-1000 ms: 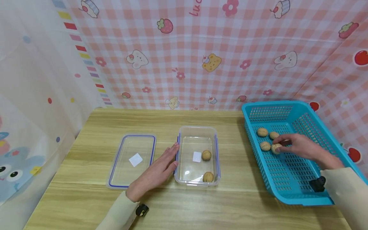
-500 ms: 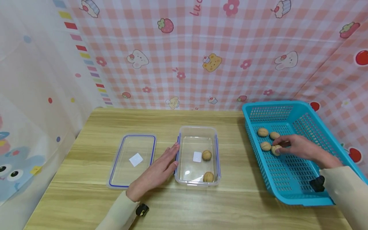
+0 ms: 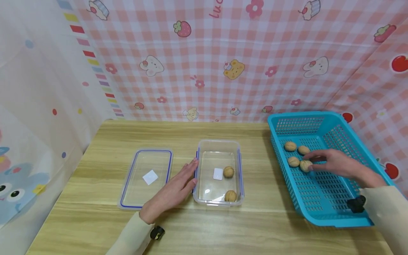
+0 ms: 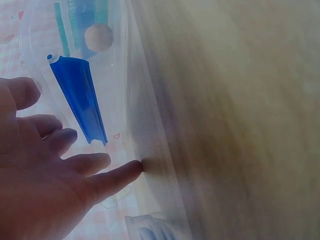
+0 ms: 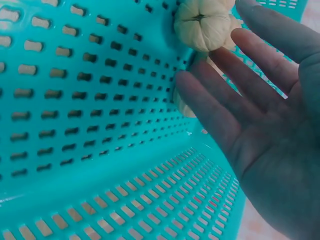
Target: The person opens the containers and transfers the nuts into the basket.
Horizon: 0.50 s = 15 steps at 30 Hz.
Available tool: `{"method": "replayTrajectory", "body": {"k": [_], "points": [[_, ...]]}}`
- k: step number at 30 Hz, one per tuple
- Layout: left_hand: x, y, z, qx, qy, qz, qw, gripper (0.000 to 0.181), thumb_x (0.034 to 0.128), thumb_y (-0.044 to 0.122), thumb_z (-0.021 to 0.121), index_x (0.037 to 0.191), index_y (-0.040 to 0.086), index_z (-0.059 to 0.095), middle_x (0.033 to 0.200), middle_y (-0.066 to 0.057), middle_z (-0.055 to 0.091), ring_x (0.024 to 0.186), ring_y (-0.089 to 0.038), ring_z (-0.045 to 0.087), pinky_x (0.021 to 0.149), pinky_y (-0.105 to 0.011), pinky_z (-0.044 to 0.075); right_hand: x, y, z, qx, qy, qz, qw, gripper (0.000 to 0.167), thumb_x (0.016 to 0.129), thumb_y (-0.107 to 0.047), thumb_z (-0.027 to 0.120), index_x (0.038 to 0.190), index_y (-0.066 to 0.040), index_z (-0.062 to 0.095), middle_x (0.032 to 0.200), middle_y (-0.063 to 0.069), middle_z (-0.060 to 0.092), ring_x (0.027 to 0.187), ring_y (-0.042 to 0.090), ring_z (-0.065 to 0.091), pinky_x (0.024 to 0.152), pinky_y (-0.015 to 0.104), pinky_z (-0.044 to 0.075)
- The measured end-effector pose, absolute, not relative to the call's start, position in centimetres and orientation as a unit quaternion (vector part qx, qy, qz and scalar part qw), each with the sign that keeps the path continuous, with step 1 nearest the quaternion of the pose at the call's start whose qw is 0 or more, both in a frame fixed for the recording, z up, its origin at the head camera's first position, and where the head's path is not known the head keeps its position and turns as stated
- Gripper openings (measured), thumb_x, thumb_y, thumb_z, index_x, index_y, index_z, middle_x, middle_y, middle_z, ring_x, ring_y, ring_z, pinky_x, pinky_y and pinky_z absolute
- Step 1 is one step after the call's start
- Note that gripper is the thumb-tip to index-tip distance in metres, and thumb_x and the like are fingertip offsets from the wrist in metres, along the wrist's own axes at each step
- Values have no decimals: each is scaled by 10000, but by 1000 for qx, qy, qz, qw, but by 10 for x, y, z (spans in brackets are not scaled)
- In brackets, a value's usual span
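My left hand point(image 3: 173, 191) lies with fairly straight fingers against the left wall of a clear plastic box point(image 3: 208, 191). Two walnuts sit in that box, one near its middle point(image 3: 228, 172) and one in the near right corner point(image 3: 231, 196). Over the blue basket point(image 3: 318, 222), my right hand point(image 3: 338, 164) has its fingers spread beside a walnut point(image 3: 305, 166). In the right wrist view this walnut point(image 5: 202, 25) shows near the fingertips, not enclosed by them; whether they touch it is unclear. Other walnuts point(image 3: 290, 146) lie close by in the basket.
A clear lid point(image 3: 137, 191) with a blue seal and a white square sticker lies left of the box on the wooden table point(image 3: 216, 230). Behind the table hangs a checked cloth point(image 3: 207, 99). The basket's raised walls surround the right hand's area.
My right thumb and fingers, earlier closed around the near walnut, have loosened and drawn slightly to the right. That walnut stays with the others in the basket. My left hand has held its place.
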<state>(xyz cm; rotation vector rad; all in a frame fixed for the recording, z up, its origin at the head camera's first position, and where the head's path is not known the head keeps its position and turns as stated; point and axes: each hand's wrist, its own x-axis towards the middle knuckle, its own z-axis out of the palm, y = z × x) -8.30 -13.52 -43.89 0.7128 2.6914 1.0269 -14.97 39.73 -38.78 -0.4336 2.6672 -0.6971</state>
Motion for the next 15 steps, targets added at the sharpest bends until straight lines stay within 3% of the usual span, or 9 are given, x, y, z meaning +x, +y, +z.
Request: {"method": "replayTrajectory", "body": {"k": [4, 11, 15], "points": [[-83, -135, -439, 236, 904, 344, 89, 607, 1130, 324, 420, 1650, 103, 199, 1714, -26, 140, 1565, -352, 181, 1269, -506, 182, -147, 398, -382, -151, 940, -246, 180, 492, 979, -281, 740, 1362, 11, 641, 1331, 257, 651, 1221, 452, 608, 909, 486, 560], [-83, -135, -439, 239, 904, 345, 84, 604, 1130, 324, 418, 1648, 97, 206, 1714, -34, 151, 1562, -355, 190, 1268, -507, 189, -140, 398, -372, -144, 943, -241, 178, 548, 994, -308, 719, 1412, 21, 589, 1350, 305, 619, 1235, 500, 575, 914, 613, 550], [-82, -135, -439, 242, 903, 346, 81, 604, 1129, 315, 423, 1646, 90, 208, 1714, -43, 154, 1561, -357, 192, 1268, -509, 188, -136, 399, -366, -141, 943, -248, 170, 571, 1007, -321, 699, 1445, 17, 557, 1372, 315, 597, 1237, 514, 562, 882, 605, 567]]}}
